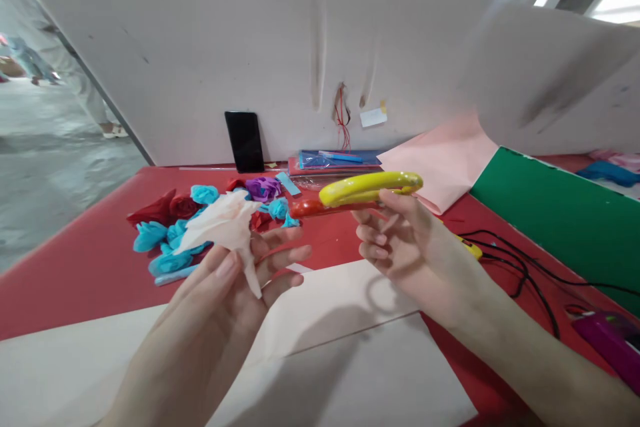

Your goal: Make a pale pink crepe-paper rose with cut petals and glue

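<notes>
My left hand point(235, 307) holds a white crepe paper flower point(220, 223), its petals spreading to the left and its twisted tail hanging over the palm. The thumb presses on the paper while the fingers stay loosely apart. In my right hand point(400, 233), raised to the right of the flower, is a pair of scissors point(370, 187) with glossy yellow and red handle loops, held between thumb and curled fingers. Its blades cannot be made out. Behind the left hand lies a pile of blue paper flowers point(175, 233), with red flowers point(184, 207) and a purple flower point(264, 189) among them.
White sheets point(350, 360) lie on the red table point(75, 267). A phone point(244, 141) leans on the white partition point(250, 47). Pink paper point(445, 160) and a green board point(560, 213) are at right, near black cables point(525, 273) and a purple device point(605, 340).
</notes>
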The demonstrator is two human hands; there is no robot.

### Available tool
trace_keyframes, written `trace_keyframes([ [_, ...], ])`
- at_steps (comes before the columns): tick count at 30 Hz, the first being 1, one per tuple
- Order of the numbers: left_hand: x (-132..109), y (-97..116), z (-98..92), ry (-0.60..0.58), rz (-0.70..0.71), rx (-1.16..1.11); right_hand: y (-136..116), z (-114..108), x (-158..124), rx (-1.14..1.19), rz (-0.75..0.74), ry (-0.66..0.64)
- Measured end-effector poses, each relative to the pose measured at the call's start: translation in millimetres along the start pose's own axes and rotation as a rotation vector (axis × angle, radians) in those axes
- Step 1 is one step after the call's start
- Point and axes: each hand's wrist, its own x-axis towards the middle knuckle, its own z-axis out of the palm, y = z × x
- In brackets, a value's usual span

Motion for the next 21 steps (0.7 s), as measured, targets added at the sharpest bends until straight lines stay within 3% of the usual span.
trace_keyframes([
  [7,0.3,-4.8,-0.3,-0.212,-0.19,-0.124,18.4,-6.7,17.4,-0.165,-0.141,-0.098],
  [15,5.1,-16.2,-0.4,-0.138,-0.262,-0.06,21.1,-14.4,23.7,-0.36,-0.372,-0.245],
  [18,9.2,-16.0,-6.9,-0.135,-0.174,0.185,9.4,-14.0,22.8,-0.441,-0.435,-0.248],
  [21,16.3,-8.6,-10.8,-0.111,0.043,0.473,0.0,-14.2,22.4,-0.521,-0.47,-0.22],
])
